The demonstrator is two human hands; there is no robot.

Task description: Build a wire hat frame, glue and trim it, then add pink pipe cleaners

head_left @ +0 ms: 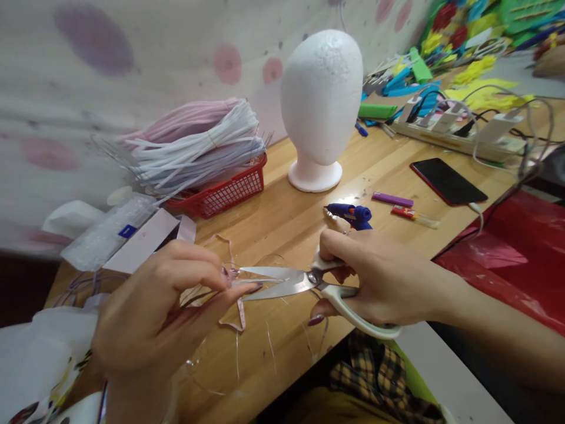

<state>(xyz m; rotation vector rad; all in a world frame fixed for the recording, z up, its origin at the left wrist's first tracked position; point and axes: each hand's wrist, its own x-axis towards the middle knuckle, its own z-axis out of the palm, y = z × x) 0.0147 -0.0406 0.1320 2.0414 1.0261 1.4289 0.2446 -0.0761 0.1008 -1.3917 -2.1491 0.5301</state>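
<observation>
Now, the right hand (375,280) is closed around the opened scissors (304,284), while the left hand (165,306) is pinching a thin clear strand (267,281).

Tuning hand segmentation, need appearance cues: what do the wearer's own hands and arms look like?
No gloves on the left hand or right hand. Dark, reddish-purple glossy polish shows on the right thumbnail; visible left-hand nails look dark too. The right forearm is bare to the frame edge, with no sleeve or watch visible.
</observation>
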